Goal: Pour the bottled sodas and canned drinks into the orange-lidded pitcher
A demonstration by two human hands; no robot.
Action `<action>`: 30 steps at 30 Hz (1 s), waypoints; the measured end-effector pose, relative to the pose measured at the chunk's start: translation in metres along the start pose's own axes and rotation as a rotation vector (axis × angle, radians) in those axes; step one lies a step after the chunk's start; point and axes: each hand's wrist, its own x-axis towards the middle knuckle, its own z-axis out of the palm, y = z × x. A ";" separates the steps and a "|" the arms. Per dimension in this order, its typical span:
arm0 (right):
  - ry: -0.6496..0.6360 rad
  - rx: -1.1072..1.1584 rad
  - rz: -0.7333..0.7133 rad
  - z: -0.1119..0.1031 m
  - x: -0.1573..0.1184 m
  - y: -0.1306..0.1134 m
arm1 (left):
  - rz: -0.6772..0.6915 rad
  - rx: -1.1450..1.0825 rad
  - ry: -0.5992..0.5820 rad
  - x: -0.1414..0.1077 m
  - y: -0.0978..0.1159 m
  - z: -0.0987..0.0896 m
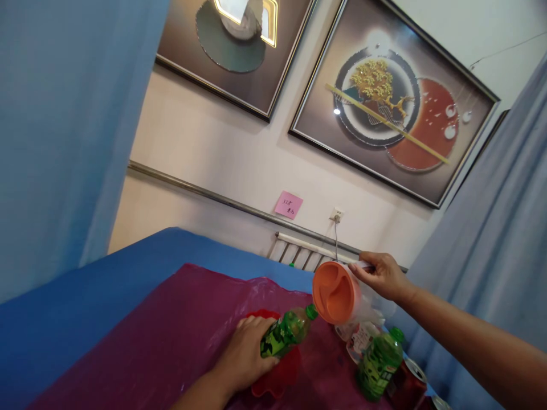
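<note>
My left hand [245, 354] is closed around a small plastic drink bottle [285, 335] with a green label and green cap, tilted with its cap toward the upper right. Beneath it lies a red scalloped dish [280, 380], partly covered by the hand and bottle. My right hand [382, 276] grips the handle of a plastic jug [334, 292], whose round orange lid faces me. The jug is tipped on its side in the air, near the bottle cap but apart from it. Much of its pale body is hidden behind the lid.
A second green bottle [380, 364] stands at the right of the magenta plastic sheet [171, 336], beside a dark red can [408, 382] and clear plastic containers [361, 340]. Blue cloth [106, 310] lies under the sheet. Blue curtains [72, 142] hang on both sides; a radiator [299, 250] is behind.
</note>
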 end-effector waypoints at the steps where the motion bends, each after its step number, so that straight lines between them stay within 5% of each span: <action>1: 0.001 -0.001 -0.001 0.000 0.000 0.001 | -0.001 0.000 -0.001 0.000 0.000 0.000; 30: 0.010 -0.023 0.035 -0.013 0.013 -0.009 | 0.021 0.077 0.017 0.015 -0.009 0.001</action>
